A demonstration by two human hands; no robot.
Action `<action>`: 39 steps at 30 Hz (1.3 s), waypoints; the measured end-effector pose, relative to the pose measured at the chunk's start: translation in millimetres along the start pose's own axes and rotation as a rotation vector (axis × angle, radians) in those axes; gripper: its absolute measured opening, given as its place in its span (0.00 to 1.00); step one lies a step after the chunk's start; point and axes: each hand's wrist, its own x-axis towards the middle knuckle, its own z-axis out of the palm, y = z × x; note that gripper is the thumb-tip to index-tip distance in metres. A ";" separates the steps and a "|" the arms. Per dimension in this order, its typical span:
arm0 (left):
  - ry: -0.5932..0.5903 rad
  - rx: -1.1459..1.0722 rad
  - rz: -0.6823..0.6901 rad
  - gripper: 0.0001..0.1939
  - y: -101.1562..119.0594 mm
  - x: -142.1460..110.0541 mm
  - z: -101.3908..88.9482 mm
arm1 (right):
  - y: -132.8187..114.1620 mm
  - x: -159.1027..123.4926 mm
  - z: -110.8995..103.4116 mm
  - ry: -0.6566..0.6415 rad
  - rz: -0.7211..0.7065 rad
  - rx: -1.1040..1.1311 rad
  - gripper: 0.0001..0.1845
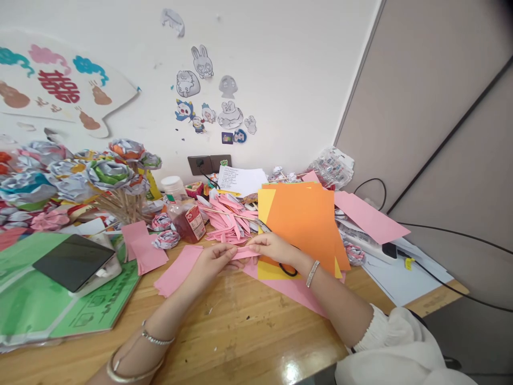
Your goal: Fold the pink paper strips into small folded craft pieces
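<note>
Both hands meet over the middle of the wooden table, pinching a folded strip of pink paper [242, 252] between them. My left hand [216, 263] is closed on its left end, while my right hand [270, 247] grips the right end. Left of my left hand lie pink paper rectangles [176, 270]. Just behind the hands is a heap of folded pink pieces [228, 214]. Orange sheets [302, 222] over yellow ones lie beside and under my right hand. The black loop of a scissors handle [289, 270] shows below my right wrist.
A phone [74, 262] rests on a white device over a green folder [104, 310] at left. Paper flowers on sticks [110, 176] stand behind. A jar of reddish contents [186, 219] is near the heap. On the right are a pink sheet [372, 214], a power strip [368, 243] and cables.
</note>
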 end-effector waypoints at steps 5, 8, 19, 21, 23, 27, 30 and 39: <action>0.041 0.088 0.118 0.12 0.0 -0.9 0.3 | -2.5 0.5 0.8 -0.004 -0.015 -0.023 0.16; -0.013 0.021 0.070 0.12 -2.6 1.4 -2.9 | -3.2 0.1 -0.3 -0.057 0.022 0.052 0.18; 0.023 -0.054 -0.009 0.13 1.3 1.0 -2.1 | -2.1 -3.9 -4.7 -0.136 0.038 0.137 0.18; 0.013 -0.049 -0.002 0.13 -1.9 2.1 -2.3 | -3.5 -4.4 -3.6 -0.126 0.032 0.142 0.17; -0.005 -0.046 0.015 0.13 -5.8 3.5 -2.7 | -4.4 -4.3 -1.7 -0.082 0.027 0.095 0.15; 0.032 0.011 0.061 0.12 -8.7 4.0 -1.7 | -4.6 -3.4 2.7 -0.020 0.007 -0.005 0.12; 0.070 -0.017 0.043 0.13 -5.7 1.8 0.7 | -1.7 -2.3 6.0 -0.009 -0.013 -0.029 0.13; 0.096 -0.127 -0.006 0.12 -5.9 2.6 -0.2 | 8.4 2.1 14.1 0.067 -0.038 0.037 0.08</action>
